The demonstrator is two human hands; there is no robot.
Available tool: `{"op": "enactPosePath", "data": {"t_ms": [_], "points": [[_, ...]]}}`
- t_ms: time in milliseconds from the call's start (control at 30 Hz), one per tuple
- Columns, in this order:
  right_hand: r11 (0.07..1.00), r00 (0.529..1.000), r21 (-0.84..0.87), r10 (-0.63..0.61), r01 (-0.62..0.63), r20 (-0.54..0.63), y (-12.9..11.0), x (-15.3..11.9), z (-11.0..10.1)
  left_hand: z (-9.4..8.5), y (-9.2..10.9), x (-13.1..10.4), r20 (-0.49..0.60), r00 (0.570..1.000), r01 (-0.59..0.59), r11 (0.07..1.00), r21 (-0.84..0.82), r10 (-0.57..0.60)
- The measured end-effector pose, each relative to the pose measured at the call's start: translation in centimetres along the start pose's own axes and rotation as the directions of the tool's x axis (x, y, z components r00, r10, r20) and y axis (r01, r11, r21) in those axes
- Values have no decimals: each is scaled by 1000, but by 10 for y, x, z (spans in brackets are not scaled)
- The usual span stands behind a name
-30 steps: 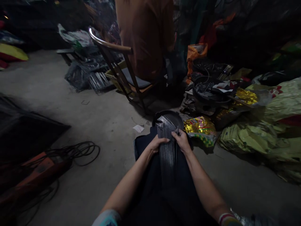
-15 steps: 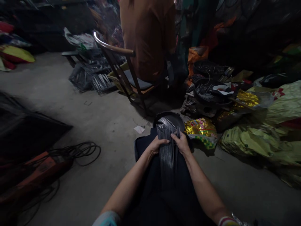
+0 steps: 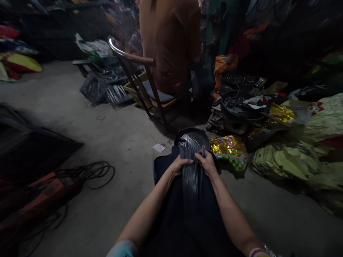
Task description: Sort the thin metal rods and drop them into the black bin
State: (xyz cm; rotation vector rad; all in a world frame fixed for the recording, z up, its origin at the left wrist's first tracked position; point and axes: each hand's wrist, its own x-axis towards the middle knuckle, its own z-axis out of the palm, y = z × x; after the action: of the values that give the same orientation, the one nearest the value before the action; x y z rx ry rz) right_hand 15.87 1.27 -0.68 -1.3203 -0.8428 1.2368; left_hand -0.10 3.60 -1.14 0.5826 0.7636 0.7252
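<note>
Over dark cloth (image 3: 171,217), left hand (image 3: 178,166) and right hand (image 3: 208,163) clamp thin, straight, faintly glinting grey rods (image 3: 190,182).

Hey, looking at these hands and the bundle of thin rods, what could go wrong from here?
The left hand grips the bundle of thin rods near its far end, so the near part might fan out or slip. A few rods stand apart at the right hand and could drop loose. The coiled cable lying on the dim floor to the left could trip somebody.
</note>
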Motion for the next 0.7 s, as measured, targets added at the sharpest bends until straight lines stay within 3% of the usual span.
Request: {"op": "enactPosePath", "data": {"t_ms": [100, 333, 567, 700], "points": [[1000, 1000, -12, -22, 22, -5, -1, 0, 1, 0, 0, 0, 3, 1000, -3, 1000, -5, 3], [990, 997, 138, 18, -29, 77, 4, 1, -3, 1, 1, -1, 51, 999, 6, 1000, -8, -6], [996, 997, -59, -60, 63, 51, 3, 1, 0, 0, 0, 0, -34, 999, 3, 1000, 5, -3], [999, 995, -6, -39, 40, 87, 4, 0, -2, 0, -1, 1, -35, 999, -6, 1000, -1, 6]]}}
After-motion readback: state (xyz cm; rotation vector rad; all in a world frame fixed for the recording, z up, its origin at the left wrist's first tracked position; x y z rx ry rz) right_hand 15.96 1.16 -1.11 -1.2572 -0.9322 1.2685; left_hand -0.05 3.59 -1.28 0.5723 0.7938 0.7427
